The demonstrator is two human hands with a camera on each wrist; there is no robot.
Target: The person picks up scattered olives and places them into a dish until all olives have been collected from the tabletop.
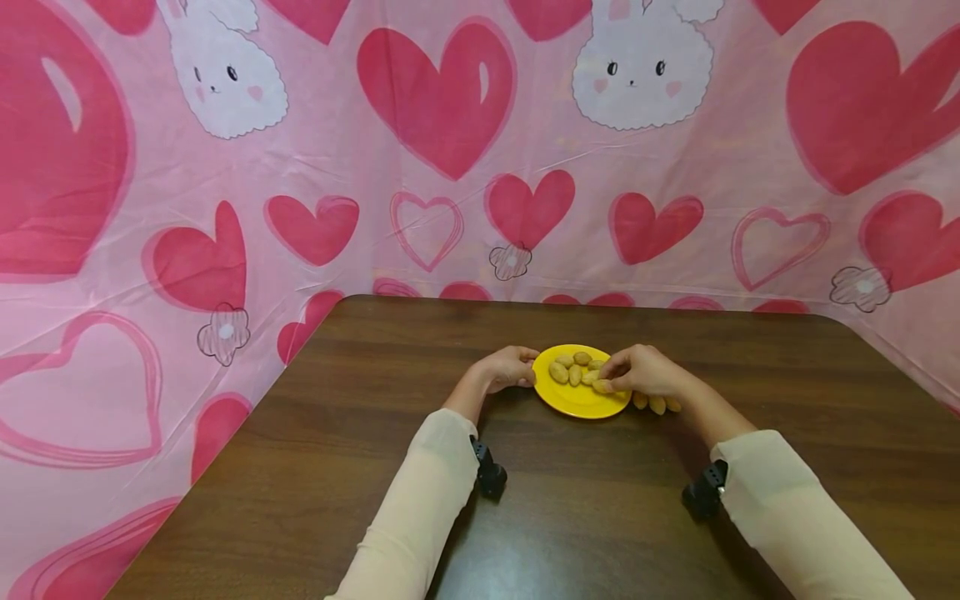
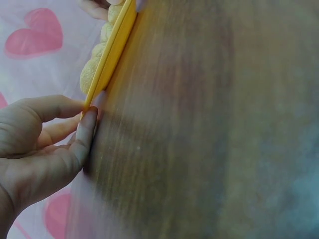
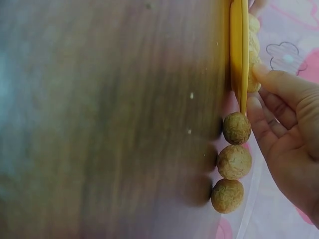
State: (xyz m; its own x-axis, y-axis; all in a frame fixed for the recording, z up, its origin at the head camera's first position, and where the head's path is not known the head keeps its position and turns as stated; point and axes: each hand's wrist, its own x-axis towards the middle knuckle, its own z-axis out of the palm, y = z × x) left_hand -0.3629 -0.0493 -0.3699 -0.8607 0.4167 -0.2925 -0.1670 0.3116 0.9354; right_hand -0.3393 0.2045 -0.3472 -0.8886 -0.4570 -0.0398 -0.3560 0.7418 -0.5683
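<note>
A round yellow plate (image 1: 576, 406) carries several small, tan, wrinkled ovals (image 1: 558, 372), grouped over its far half. My left hand (image 1: 508, 368) pinches the plate's left rim, thumb on one face and fingertips on the other in the left wrist view. At the plate's right side, my right hand (image 1: 647, 371) pinches one wrinkled oval (image 3: 254, 85) over the plate, with the thumb on it. Beneath this hand, right beside the rim, more wrinkled ovals (image 3: 234, 162) sit in a row on the table.
The brown wooden table (image 1: 360, 500) runs back to a pink cloth (image 1: 435, 158) printed with hearts and rabbits. A small black camera (image 1: 489, 473) is strapped to the left wrist, and another black camera (image 1: 705, 492) to the right.
</note>
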